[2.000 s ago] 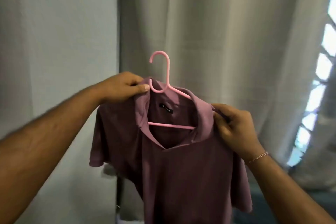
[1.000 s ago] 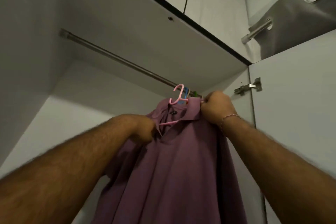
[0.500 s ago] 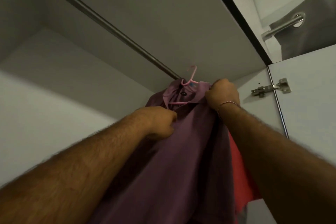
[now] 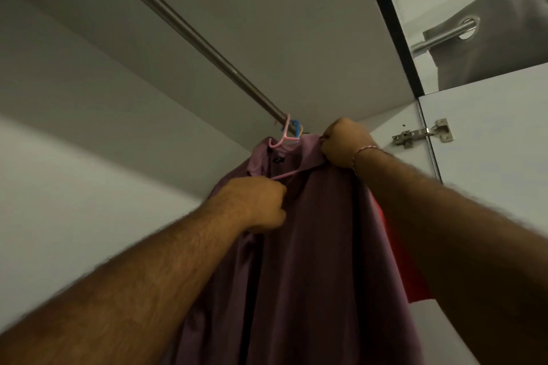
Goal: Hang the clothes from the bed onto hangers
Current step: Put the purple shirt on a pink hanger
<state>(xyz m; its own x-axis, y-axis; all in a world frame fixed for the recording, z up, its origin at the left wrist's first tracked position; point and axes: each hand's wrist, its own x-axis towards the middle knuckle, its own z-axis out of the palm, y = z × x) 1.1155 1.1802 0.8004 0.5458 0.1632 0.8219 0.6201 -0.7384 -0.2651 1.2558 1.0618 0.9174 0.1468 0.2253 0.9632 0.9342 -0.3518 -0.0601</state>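
Observation:
A mauve polo shirt [image 4: 311, 246] hangs on a pink hanger [image 4: 283, 135] whose hook sits over the metal wardrobe rail [image 4: 189, 32], close to its right end. My left hand [image 4: 261, 204] grips the shirt's left shoulder just below the collar. Up at the shirt's right shoulder, my right hand [image 4: 344, 142] pinches the fabric beside the hook. The hanger's arms are mostly hidden inside the shirt.
Behind the shirt hang a red garment [image 4: 406, 270] and blue and yellow hanger hooks [image 4: 296, 127]. The wardrobe door [image 4: 489, 187] with its hinge [image 4: 424, 133] stands open at the right. The shelf underside [image 4: 296, 24] lies just above the rail.
I carried the shirt on its hanger from in front of the curtain up into the wardrobe. The pink hook went from just below the rail to over it. Both hands kept their grip.

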